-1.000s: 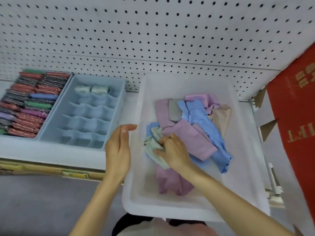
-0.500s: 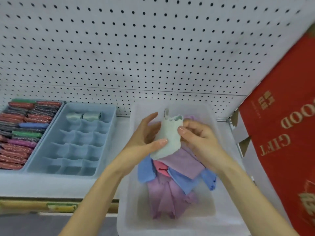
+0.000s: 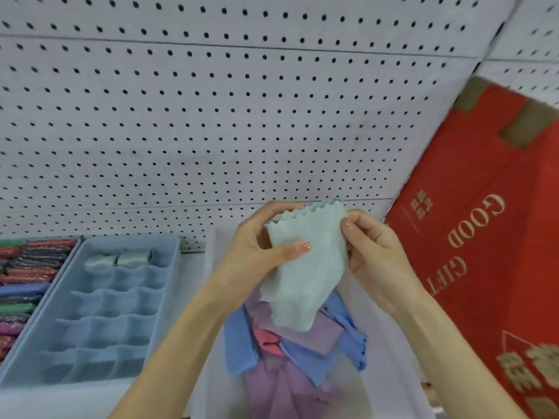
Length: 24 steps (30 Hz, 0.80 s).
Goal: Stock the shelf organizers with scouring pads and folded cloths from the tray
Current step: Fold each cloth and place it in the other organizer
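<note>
Fingers [image 3: 351, 228] clamped on fabric, both sides. Left hand [image 3: 254, 252] pinches the pale green cloth [image 3: 305, 276], thumb across the front, other fingers behind. Right hand [image 3: 375, 255] pinches the upper right edge between thumb and fingertips.

The cloth is held up in the air above the tray [image 3: 384, 352], in front of the pegboard [image 3: 211, 116]. Its scalloped edge is uppermost and the lower part hangs loose.

Handling, as judged: very light, soft, limp. The fuzzy pile looks grippy rather than slippery, and nothing about it is fragile. It should droop and fall open wherever it is unsupported. Best hold for folding is at the top corners or edges. Once folded or rolled, a pinch across the whole bundle should keep the layers together on the way into a compartment.

Below, the cloth pile [image 3: 290, 358] of blue, lilac and pink lies in the tray. To the left is the blue organizer [image 3: 130, 241], with two rolled cloths [image 3: 118, 260] in its rearmost row. Further left are the scouring pads [image 3: 27, 282], packed in rows. A red box [image 3: 484, 252] leans at the right.
</note>
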Tool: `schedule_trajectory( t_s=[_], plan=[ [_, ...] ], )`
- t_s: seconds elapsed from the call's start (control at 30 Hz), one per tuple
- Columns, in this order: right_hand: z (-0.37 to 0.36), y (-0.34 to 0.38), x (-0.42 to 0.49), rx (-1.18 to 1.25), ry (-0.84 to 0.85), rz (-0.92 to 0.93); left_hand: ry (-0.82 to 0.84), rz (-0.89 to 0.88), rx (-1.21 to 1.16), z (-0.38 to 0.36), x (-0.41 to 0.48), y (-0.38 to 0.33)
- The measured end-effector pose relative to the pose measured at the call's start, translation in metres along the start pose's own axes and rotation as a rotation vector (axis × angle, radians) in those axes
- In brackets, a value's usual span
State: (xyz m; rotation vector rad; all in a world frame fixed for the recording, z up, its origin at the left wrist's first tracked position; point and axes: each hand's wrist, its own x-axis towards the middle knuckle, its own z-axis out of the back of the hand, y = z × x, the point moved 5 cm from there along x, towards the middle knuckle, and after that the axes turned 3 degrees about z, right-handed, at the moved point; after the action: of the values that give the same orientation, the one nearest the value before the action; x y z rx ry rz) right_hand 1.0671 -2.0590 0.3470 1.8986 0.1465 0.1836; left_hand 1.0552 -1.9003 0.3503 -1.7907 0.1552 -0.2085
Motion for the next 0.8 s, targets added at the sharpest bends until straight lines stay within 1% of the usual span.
schedule_trajectory(
  t_s=[0.1, 0.2, 0.3, 0.37, 0.43, 0.6, 0.8],
  plan=[
    [0.01, 0.008, 0.002, -0.257, -0.034, 0.116, -0.043, -0.026, 0.134, 0.003, 0.001, -0.006],
    [0.008, 0.021, 0.001, -0.402, 0.074, 0.253, -0.1, -0.022, 0.21, 0.007, 0.004, -0.009],
    [0.0, 0.03, 0.004, -0.518, 0.211, 0.339, -0.104, -0.004, 0.244, 0.007, 0.007, -0.01],
    [-0.003, 0.034, 0.008, -0.658, 0.251, 0.4, -0.105, 0.003, 0.26, 0.006, 0.008, -0.01],
    [-0.004, 0.037, 0.011, -0.746, 0.25, 0.43, -0.103, -0.008, 0.299, 0.006, 0.008, -0.012],
    [-0.002, 0.038, 0.017, -0.798, 0.219, 0.414, -0.139, -0.003, 0.371, 0.007, 0.006, -0.012],
    [0.011, 0.036, 0.022, -0.625, 0.084, 0.268, -0.191, -0.002, 0.447, 0.021, 0.002, -0.013]
  ],
)
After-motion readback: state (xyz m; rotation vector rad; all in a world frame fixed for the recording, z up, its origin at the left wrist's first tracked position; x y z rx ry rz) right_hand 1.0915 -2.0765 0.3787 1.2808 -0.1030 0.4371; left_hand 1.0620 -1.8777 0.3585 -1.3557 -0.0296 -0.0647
